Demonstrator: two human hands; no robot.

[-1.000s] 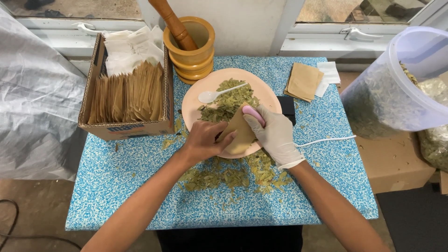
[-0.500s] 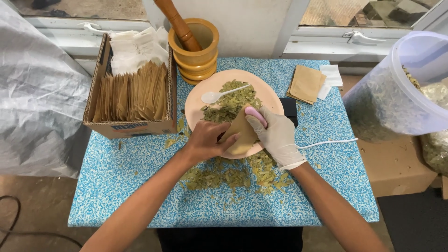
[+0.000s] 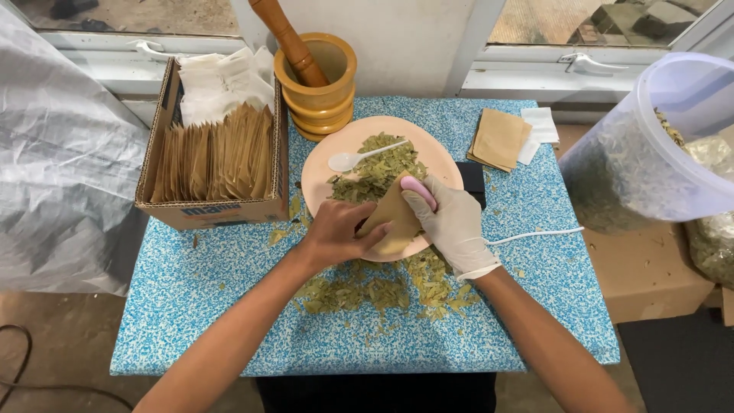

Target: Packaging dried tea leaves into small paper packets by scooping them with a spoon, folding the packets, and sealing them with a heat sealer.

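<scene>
My left hand [image 3: 338, 235], bare, grips the lower edge of a small brown paper pouch [image 3: 391, 219] over the near rim of a peach plate [image 3: 443, 162]. My right hand [image 3: 453, 225], in a white glove, holds a small pink tool [image 3: 418, 192] against the pouch's top. Dried green leaf pieces [image 3: 378, 172] and a white plastic spoon [image 3: 361, 156] lie on the plate. More crushed leaves [image 3: 390, 289] are scattered on the blue speckled table [image 3: 191, 306] just below my hands.
A cardboard box [image 3: 210, 209] of brown and white pouches stands at left. Behind the plate is a wooden mortar [image 3: 319, 99] with pestle [image 3: 289, 38]. Spare pouches [image 3: 501, 138] lie back right, a white cord [image 3: 535, 234] to the right. A large plastic tub [image 3: 650, 153] of leaves stands off the table's right.
Both hands stay on the pouch over the plate, with only slight shifts of the fingers. Nothing else has moved.
</scene>
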